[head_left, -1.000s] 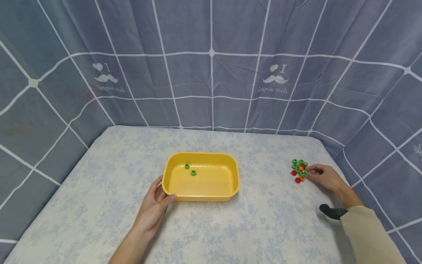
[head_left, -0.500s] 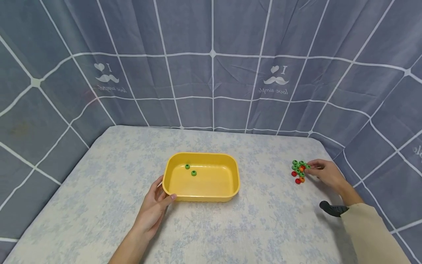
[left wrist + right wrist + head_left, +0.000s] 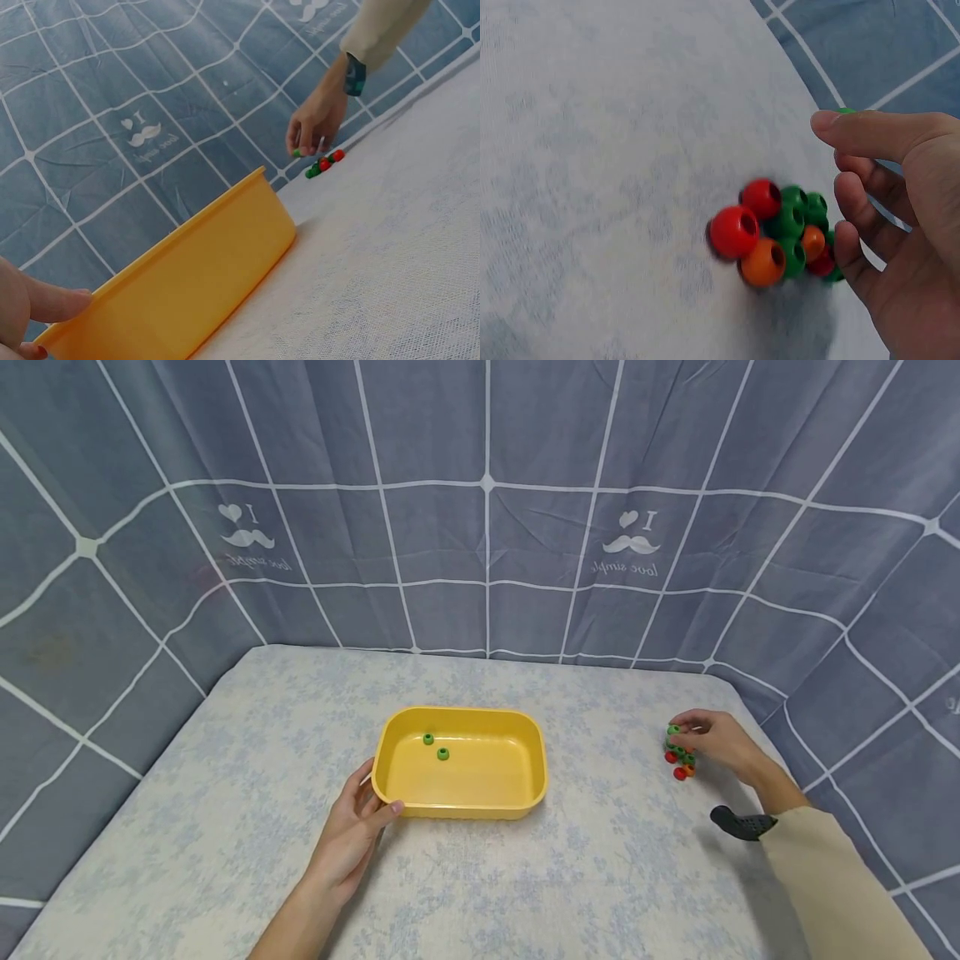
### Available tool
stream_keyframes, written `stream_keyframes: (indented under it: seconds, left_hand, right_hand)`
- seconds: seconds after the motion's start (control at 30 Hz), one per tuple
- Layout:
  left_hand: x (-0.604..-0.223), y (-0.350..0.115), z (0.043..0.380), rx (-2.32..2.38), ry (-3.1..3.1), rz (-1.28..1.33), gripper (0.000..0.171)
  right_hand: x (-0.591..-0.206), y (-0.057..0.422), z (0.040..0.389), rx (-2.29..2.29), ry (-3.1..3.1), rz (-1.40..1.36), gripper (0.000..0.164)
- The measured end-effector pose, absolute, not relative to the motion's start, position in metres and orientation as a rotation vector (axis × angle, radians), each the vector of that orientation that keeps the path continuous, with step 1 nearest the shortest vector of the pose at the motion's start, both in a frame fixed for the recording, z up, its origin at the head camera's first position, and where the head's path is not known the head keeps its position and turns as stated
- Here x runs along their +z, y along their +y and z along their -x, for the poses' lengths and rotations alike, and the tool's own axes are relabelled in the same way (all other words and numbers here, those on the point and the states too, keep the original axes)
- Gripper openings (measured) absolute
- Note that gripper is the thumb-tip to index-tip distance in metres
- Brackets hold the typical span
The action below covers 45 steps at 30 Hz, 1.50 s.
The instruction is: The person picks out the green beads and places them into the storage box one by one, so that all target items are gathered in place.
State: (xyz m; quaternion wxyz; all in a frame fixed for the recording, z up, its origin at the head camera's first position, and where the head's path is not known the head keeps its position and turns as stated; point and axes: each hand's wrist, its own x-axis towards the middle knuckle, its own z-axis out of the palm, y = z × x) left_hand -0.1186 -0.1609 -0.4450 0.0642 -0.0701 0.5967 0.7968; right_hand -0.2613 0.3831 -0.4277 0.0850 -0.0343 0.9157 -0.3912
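Observation:
My left hand (image 3: 347,839) grips the near left corner of a yellow plastic tray (image 3: 459,811), thumb over the rim and fingers along the outer side. Two green beads (image 3: 443,753) lie on the tray's floor. At the right of the table, my right hand (image 3: 718,745) pinches a green bead (image 3: 298,153) between thumb and fingertips, just above a cluster of beads. Most of that bead is hidden behind the thumb (image 3: 870,133) in the right wrist view. The cluster holds red beads (image 3: 735,231), orange beads (image 3: 763,262) and several green beads, partly covered by the hand in the head view.
A pale cloth with blue flowers covers the table (image 3: 600,860). Blue-grey curtains (image 3: 420,535) with white grid lines stand behind it and at both sides. A black wrist strap (image 3: 742,823) sticks out at the right sleeve.
My right hand has moved from the right edge of the cluster, up and left over it, with a green bead between its fingertips. The left hand and tray have stayed in place.

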Motion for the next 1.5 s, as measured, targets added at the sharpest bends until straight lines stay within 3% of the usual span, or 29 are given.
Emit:
stream_keyframes:
  seconds: [0.87,1.5]
  left_hand:
    - [-0.445,-0.162,0.118,2.398,1.815,0.211,0.091]
    - [-0.447,-0.161,0.120,2.382,1.836,0.221,0.090]
  right_hand:
    - [-0.409,0.280,0.284,-1.140,2.615,0.493,0.033]
    - [-0.391,0.209,0.296,-1.107,2.500,0.736,0.032]
